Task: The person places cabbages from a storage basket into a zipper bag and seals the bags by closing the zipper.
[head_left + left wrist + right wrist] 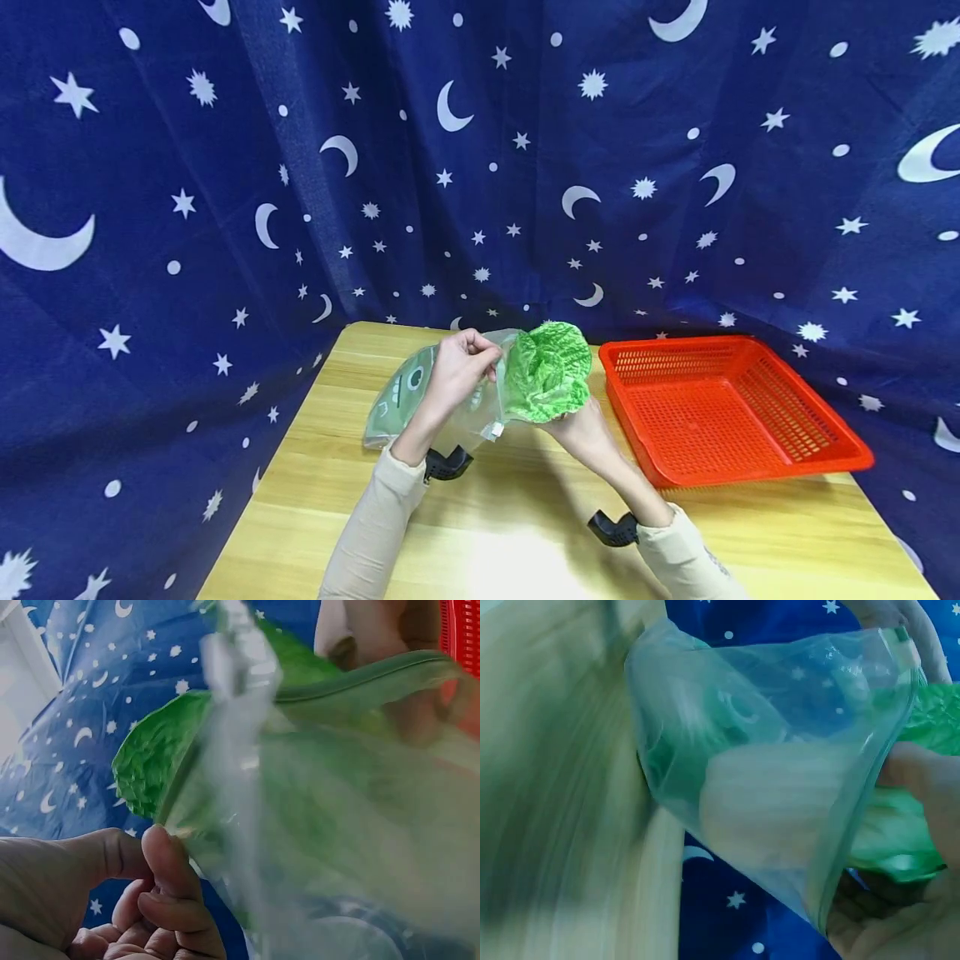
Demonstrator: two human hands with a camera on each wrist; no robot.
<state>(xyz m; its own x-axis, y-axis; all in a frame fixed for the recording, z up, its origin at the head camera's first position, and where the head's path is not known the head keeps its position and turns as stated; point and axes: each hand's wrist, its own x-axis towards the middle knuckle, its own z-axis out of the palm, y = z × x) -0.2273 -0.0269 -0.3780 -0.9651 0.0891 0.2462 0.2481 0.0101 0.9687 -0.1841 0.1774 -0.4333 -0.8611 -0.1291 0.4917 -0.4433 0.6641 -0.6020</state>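
A napa cabbage (pixel 549 372) with crinkled green leaves sits partly inside a clear zip bag (pixel 401 400) printed with a cartoon face. Through the film in the right wrist view, its pale stem end (pixel 772 799) lies within the bag, while the leaves stick out of the mouth. My left hand (pixel 455 367) pinches the rim of the bag between thumb and forefinger. From below, my right hand (pixel 587 435) grips the cabbage at the bag's opening, some of its fingers hidden behind the leaves. A white slider (pixel 492 431) hangs at the zip's near end.
A red plastic basket (pixel 738 417) with perforated sides stands on the right of the wooden table (pixel 480 508). Behind the table hangs a dark blue curtain (pixel 517 183) with moons and stars. Black wrist mounts (pixel 615 528) sit on both forearms.
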